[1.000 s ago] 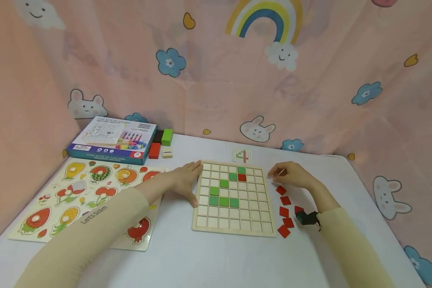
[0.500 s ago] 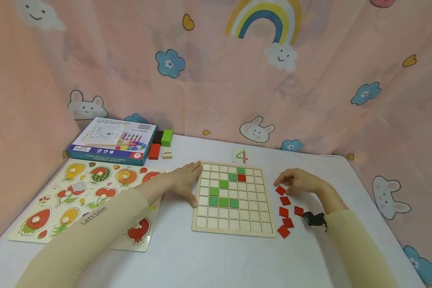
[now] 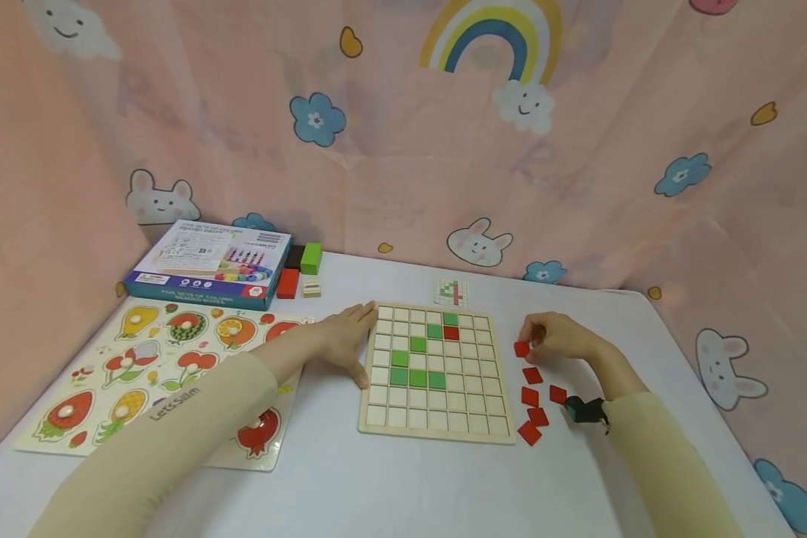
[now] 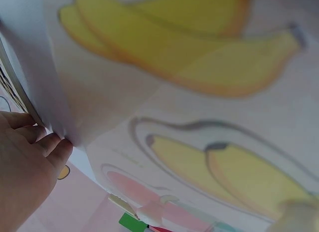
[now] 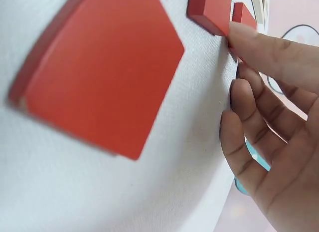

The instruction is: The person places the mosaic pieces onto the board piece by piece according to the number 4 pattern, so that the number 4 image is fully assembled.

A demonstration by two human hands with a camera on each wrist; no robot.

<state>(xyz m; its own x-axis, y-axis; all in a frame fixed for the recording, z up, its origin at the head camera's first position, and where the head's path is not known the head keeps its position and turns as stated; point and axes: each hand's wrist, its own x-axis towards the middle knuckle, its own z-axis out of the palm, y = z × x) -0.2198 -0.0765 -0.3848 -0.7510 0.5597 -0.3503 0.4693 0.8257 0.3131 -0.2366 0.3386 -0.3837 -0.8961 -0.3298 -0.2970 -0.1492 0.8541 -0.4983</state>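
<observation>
A wooden grid board lies flat on the table, with several green tiles and one red tile set in its squares. My left hand rests along the board's left edge, thumb and fingers spread. To the right of the board, my right hand pinches a loose red square tile between thumb and index finger. The right wrist view shows the thumb at that tile's edge, the other fingers loosely curled. Several more red tiles lie scattered just below this hand.
A small pattern card lies behind the board. On the left are a fruit picture board, partly under my left arm, and a blue toy box. Coloured blocks stand beside the box. A pink printed curtain hangs behind the table.
My right hand has shifted slightly right and down from beside the board to the topmost loose red tile. Its fingers now pinch that tile, which has turned a little. The left hand stays put.
</observation>
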